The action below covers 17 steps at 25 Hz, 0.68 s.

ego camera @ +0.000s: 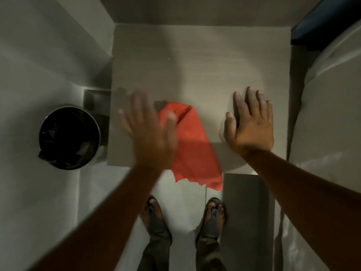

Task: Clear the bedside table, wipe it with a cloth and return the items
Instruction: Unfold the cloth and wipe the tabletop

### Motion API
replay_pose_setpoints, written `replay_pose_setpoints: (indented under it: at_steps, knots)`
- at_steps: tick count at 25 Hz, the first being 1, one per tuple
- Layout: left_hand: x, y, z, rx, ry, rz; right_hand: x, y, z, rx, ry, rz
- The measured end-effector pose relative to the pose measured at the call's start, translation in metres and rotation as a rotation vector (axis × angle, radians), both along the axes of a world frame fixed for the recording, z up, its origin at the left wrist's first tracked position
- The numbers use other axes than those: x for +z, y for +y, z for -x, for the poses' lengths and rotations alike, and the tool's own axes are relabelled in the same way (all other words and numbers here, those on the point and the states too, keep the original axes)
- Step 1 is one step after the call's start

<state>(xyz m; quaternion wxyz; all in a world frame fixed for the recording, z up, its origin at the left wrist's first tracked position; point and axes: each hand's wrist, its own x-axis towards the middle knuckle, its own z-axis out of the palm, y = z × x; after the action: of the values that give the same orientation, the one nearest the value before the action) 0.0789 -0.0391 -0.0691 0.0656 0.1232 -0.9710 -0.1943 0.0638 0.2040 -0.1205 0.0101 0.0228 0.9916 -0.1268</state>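
Head | red cloth [192, 141] between grips, overhanging bedside table [199, 61] | left hand [150, 133] spread, blurred | right hand [252, 124] flat, splayed

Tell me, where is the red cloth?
In the head view, the red cloth lies on the bedside table at its near edge, hanging over it, between the left hand and the right hand.
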Motion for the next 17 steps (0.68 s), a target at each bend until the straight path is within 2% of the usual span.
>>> replay_pose_setpoints:
  at_steps: [3,5,6,7,9,10,11,14,15,17]
  knots:
    - [-0.004,0.069,-0.070,-0.388,-0.141,0.057,0.000,-0.002,0.000,-0.007,-0.007,0.018]
    - [-0.019,0.061,-0.042,-0.489,-0.153,0.121,0.001,-0.002,0.001,-0.015,0.002,0.039]
    - [-0.025,0.046,-0.021,-0.470,-0.163,0.155,0.001,-0.001,0.001,-0.012,0.004,0.042]
    - [-0.029,0.025,-0.005,-0.349,-0.177,0.158,0.001,-0.001,0.000,-0.009,0.002,0.041]
    - [-0.033,-0.021,-0.006,0.095,-0.221,0.106,0.003,-0.001,-0.001,-0.012,-0.009,0.023]
    - [-0.031,-0.038,-0.026,0.241,-0.261,0.103,0.005,-0.002,0.000,-0.011,-0.012,0.027]
    - [-0.028,-0.047,-0.052,0.284,-0.292,0.126,0.007,-0.003,0.002,-0.009,-0.017,0.035]
    - [-0.020,-0.031,-0.089,0.080,-0.335,0.099,0.007,-0.004,0.000,-0.019,-0.015,0.013]
    - [-0.021,-0.018,-0.075,-0.050,-0.298,0.077,0.005,-0.004,-0.001,-0.013,-0.009,0.003]
    - [-0.022,0.016,-0.016,-0.471,-0.189,0.074,0.002,0.000,0.001,-0.005,-0.003,-0.001]
